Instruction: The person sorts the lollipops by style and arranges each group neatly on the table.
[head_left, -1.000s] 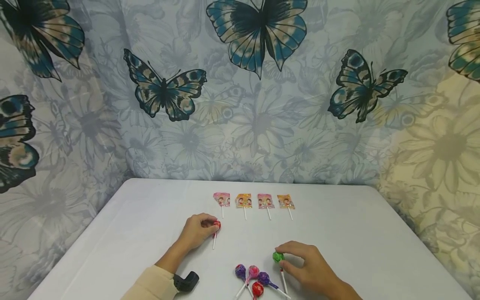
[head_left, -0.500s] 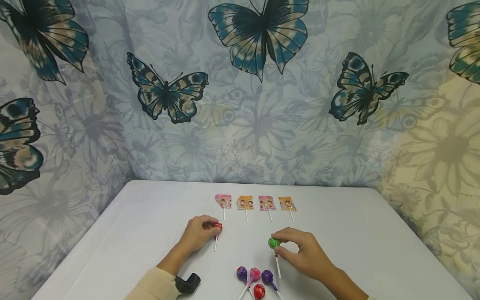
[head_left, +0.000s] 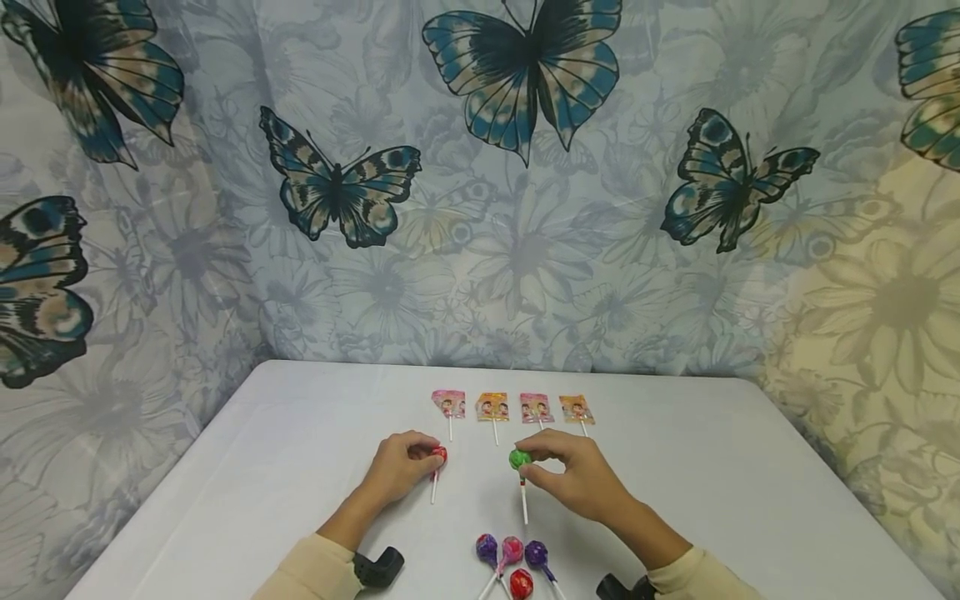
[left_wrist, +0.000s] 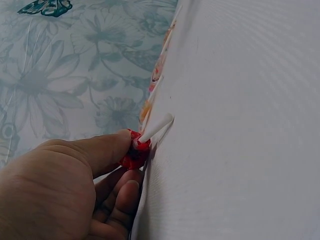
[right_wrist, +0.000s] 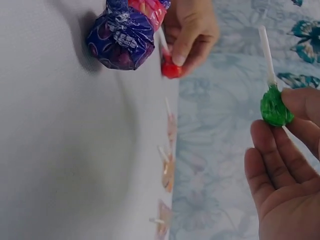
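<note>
Mid-placement I reckon: my right hand (head_left: 577, 483) pinches the green lollipop (head_left: 519, 459), left hand (head_left: 401, 467) pinches the red lollipop (head_left: 439, 454); next, lower green onto the counter (head_left: 750, 483) beside it.

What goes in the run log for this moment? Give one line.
left hand: holds red lollipop on table | right hand: pinches green lollipop | flat wrapped lollipops: row behind | round lollipops: cluster near

Light: soft, even, bright on the table (head_left: 300, 467)
Shadows: faint
Focus: wrist views blurred up close
Edges: slightly bowed
</note>
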